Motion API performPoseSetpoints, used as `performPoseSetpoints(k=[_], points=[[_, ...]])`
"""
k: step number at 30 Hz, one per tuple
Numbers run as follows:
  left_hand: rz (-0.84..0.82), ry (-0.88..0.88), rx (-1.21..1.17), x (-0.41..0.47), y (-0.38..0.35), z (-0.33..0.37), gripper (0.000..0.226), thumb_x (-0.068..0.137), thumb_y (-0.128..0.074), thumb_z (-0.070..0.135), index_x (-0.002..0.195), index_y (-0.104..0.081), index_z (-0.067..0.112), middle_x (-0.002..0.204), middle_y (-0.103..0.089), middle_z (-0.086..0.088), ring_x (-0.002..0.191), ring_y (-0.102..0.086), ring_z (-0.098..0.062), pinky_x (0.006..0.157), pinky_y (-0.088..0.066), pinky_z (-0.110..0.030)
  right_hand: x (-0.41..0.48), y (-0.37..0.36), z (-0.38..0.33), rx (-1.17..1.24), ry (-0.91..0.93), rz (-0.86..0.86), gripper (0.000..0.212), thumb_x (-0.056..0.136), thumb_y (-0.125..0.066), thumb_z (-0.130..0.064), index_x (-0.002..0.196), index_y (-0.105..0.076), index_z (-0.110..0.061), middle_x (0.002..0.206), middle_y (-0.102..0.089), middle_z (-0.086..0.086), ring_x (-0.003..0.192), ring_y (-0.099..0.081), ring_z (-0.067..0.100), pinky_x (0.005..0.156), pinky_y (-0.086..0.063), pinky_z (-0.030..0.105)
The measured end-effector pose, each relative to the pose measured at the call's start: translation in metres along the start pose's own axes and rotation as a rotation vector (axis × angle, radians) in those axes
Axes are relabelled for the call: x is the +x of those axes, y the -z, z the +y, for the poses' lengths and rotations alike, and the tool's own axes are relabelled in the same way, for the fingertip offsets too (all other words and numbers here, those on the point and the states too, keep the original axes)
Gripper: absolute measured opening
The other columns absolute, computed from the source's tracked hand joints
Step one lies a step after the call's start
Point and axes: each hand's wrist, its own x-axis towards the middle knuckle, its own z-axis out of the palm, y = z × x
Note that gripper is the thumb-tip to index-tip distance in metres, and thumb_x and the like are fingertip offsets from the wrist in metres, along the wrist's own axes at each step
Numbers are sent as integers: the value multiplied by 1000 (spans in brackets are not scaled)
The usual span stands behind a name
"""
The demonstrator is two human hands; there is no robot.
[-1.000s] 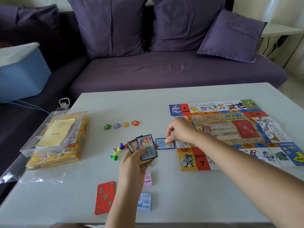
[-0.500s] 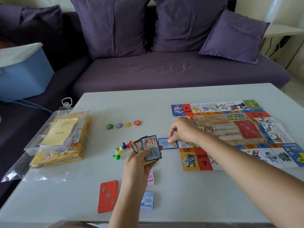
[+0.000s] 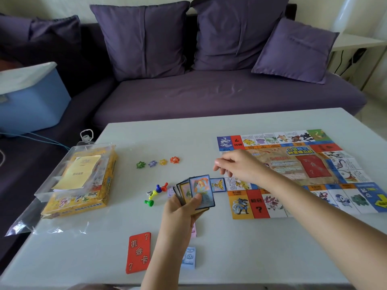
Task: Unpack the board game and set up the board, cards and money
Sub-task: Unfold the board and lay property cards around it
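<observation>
The colourful game board (image 3: 297,170) lies unfolded on the right of the white table (image 3: 188,139). My left hand (image 3: 180,210) grips a fanned stack of blue-bordered cards (image 3: 199,191) near the table's middle. A single blue card (image 3: 218,184) lies flat against the board's left edge. Just above it hovers my right hand (image 3: 238,166), empty, fingers loosely spread. A red card deck (image 3: 138,252) lies at the front. Blue 500 notes (image 3: 189,257) and pink notes (image 3: 194,232) are partly hidden by my left forearm.
The yellow game box in its clear plastic sleeve (image 3: 81,181) sits at the table's left. Four star tokens (image 3: 158,162) lie in a row mid-table, with pawns and a die (image 3: 156,192) below them. A purple sofa (image 3: 209,97) stands behind, a blue bin (image 3: 27,97) at left.
My right hand has let go of the single blue card beside the board and lifted up and away from it. My left hand still holds the fanned cards.
</observation>
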Motion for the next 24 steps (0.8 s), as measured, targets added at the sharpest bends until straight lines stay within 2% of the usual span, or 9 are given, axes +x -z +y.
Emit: performPoseSetpoints(k=[2,4,7,10,13,16,19,21,24], points=[[-58,-16,81,-2,-2,-5,13,85,-57,-9,93,-63,0,80,-74,-11,72,-72,-19,60,-57,-23,-21,8,-12,146,13,-72,24,95,-56,-31,93,-72,-12,82,-71,-4,68,-64,3,62,-49,14],[-73,-32,139,-4,-7,-10,14,83,-60,-8,91,-66,2,81,-74,-11,71,-72,-19,59,-56,-23,-41,12,-16,210,3,-147,20,88,-65,-34,96,-72,-17,88,-74,-6,78,-67,2,72,-51,15],[-78,-48,167,-9,-19,-18,14,81,-63,-8,88,-68,3,81,-74,-12,68,-70,-18,57,-55,-22,-62,12,-7,259,-42,-196,13,80,-75,-26,91,-71,-21,92,-75,1,86,-71,17,82,-56,30],[-122,-31,238,-12,-30,-25,14,80,-66,-6,89,-70,4,85,-74,-15,72,-70,-20,59,-55,-24,-73,18,4,221,-97,-198,29,77,-79,-16,102,-65,-16,95,-75,3,86,-71,18,87,-56,41],[-125,-17,450,-9,-41,-30,12,75,-74,-2,82,-70,8,78,-74,-11,69,-69,-21,62,-56,-29,-83,31,10,73,-67,-246,42,76,-80,-20,108,-58,-36,99,-72,-7,92,-68,9,89,-54,38],[-106,-55,552,-2,-64,-22,12,71,-81,9,75,-70,6,72,-73,-11,62,-68,-24,64,-56,-33,-91,52,9,35,-4,-170,34,82,-74,-25,107,-57,-43,100,-69,-12,99,-64,6,85,-51,26],[-142,-54,432,9,-92,-12,18,79,-72,20,81,-68,3,68,-69,-10,56,-63,-18,60,-53,-29,-86,81,11,104,41,-51,18,87,-69,-21,98,-61,-33,79,-70,-2,72,-61,14,66,-45,22],[-156,0,296,19,-112,-9,19,88,-62,22,83,-66,4,65,-67,-8,56,-63,-18,60,-53,-30,-74,106,25,165,-36,9,13,86,-70,-15,90,-61,-23,79,-72,6,71,-63,15,70,-46,27],[-146,171,55,37,-141,-8,22,96,-50,14,84,-64,2,65,-65,-10,56,-62,-19,57,-54,-29,-53,147,53,316,-168,92,17,84,-67,1,84,-57,-12,82,-67,11,77,-63,21,72,-46,30]])
